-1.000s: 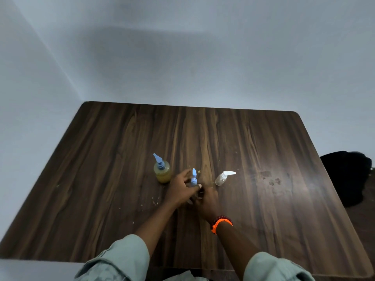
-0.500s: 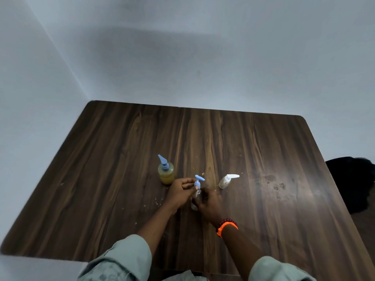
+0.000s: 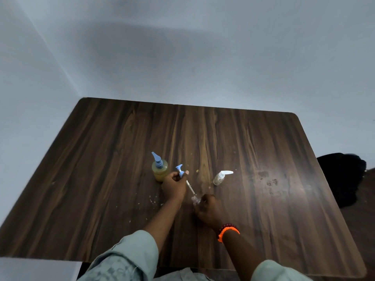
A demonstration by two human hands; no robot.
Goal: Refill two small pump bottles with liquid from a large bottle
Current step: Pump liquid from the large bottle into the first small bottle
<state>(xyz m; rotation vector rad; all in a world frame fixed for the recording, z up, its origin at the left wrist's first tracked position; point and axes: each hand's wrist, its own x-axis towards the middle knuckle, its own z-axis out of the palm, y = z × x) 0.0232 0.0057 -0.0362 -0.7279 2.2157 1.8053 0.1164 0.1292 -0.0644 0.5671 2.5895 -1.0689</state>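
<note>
A large bottle (image 3: 160, 171) of yellowish liquid with a blue pump stands on the dark wooden table (image 3: 101, 179). My left hand (image 3: 175, 185) is shut on a small blue pump head (image 3: 180, 170), lifted clear, its white dip tube slanting down to the right. My right hand (image 3: 209, 209) grips the small clear bottle (image 3: 195, 199) that the tube's end still reaches; most of that bottle is hidden by my fingers. A second small clear bottle (image 3: 220, 178) with a white pump stands to the right, untouched.
Crumbs and small specks lie on the table around my hands. A dried stain (image 3: 267, 178) marks the wood at right. A black object (image 3: 343, 177) sits beyond the table's right edge. Grey walls close off the back and left.
My left hand has pulled the blue pump head up and to the left, out of the small bottle, exposing its dip tube. My right hand has drawn the small bottle nearer to me.
</note>
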